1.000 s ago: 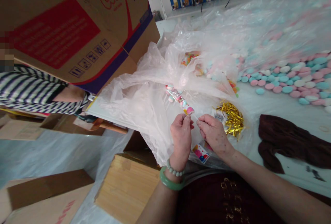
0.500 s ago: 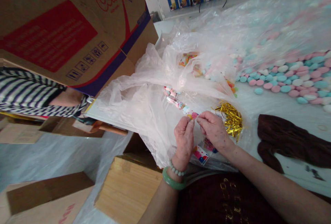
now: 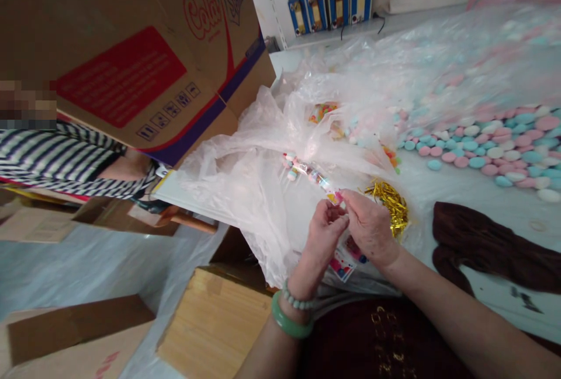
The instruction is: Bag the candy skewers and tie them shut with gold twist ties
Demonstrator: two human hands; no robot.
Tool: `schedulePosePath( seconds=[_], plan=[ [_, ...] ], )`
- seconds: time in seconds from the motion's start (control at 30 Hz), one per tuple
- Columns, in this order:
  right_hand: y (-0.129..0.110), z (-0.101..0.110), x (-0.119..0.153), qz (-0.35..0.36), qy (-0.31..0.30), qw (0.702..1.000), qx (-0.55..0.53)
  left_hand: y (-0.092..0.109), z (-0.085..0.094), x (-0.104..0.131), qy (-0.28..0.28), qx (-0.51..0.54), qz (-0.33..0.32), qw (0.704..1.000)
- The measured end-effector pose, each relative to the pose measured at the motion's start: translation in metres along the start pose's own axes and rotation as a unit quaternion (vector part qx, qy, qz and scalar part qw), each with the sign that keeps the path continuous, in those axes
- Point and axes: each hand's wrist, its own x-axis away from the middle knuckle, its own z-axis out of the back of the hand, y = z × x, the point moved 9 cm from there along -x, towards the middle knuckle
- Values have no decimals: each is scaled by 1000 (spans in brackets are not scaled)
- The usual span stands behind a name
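Observation:
A narrow clear candy packet (image 3: 319,179) with a dotted printed end lies slanted on the white plastic sheeting, pastel sweets showing inside. My right hand (image 3: 371,228) is closed, its fingertips pinched on the packet's printed end. Just below, my left hand (image 3: 325,228) has its fingers curled together, close to the right fingertips; what they grip is hidden. A bundle of gold twist ties (image 3: 393,207) rests beyond my right hand. Under my wrists lies another dotted packet (image 3: 340,267), partly covered.
Pink, blue and white sweets (image 3: 491,145) spread at the right, partly under clear plastic. A brown cloth (image 3: 486,244) lies nearer. A large cola carton (image 3: 131,46) stands at the left, a person in a striped sleeve (image 3: 56,154) behind it. Open cartons (image 3: 214,315) sit below the table edge.
My right hand has moved in onto the packet's printed end. My left hand has shifted right and down, its fingers now curled under the right ones. The view has tilted slightly.

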Motion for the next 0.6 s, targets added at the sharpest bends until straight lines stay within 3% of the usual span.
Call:
schedulePosePath(
  seconds=[0.1, 0.17, 0.43, 0.6],
  plan=[
    [-12, 1, 10, 74, 4, 996, 48, -4, -8, 4, -96, 120, 107, 982],
    [-17, -3, 17, 109, -3, 992, 71, -1, -8, 5, -102, 179, 134, 969],
    [-39, 6, 22, 158, 16, 980, 117, -14, -1, -11, 42, 281, 125, 951],
    [-54, 9, 22, 203, 35, 954, 219, -24, -11, -10, 66, 336, 138, 929]
  ],
)
